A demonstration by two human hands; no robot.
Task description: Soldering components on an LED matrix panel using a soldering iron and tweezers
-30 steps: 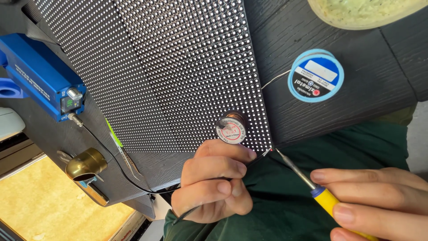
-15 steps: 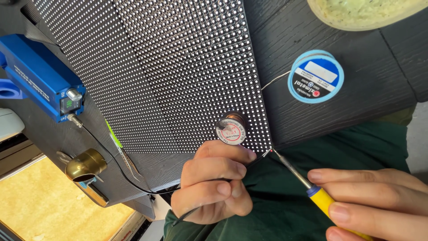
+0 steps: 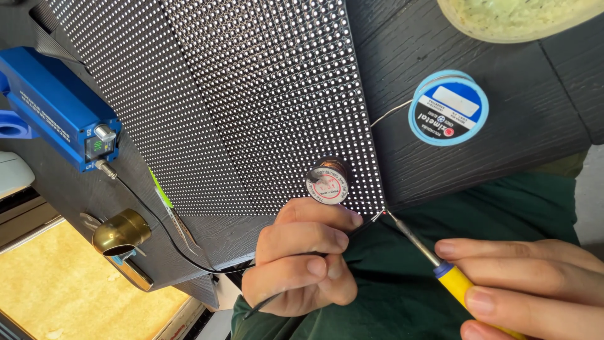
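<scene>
A: Our right hand (image 3: 535, 283) is wrapped tight round the yellow-handled soldering iron (image 3: 434, 261), fingers closed on the grip, and its thin metal tip sits right at the near right corner of the dotted panel (image 3: 251, 101).

B: And our left hand (image 3: 302, 258) is curled shut round a black wire (image 3: 277, 296) that runs up toward that same corner. Just above the knuckles a small round spool (image 3: 327, 182) rests on the panel.

A: To do this well, we think we should keep the tip steady on the 1 spot, brace both hands close together, and hold the wire flat against the corner so it cannot slip.

B: Agreed, and keep the hot shaft off our green clothing (image 3: 402, 302) below it.

A: The panel lies on a dark wood-grain table (image 3: 503, 170). To the right sits a blue reel of solder (image 3: 448, 108), its thin strand reaching toward the panel edge.

B: On the left we see a blue box (image 3: 56, 116) with a black cable (image 3: 157, 230) plugged in, and a brass-coloured holder (image 3: 121, 233) near it. A pale round dish (image 3: 516, 19) shows at the far right, and a yellow floor (image 3: 75, 296) beneath the table edge.
</scene>
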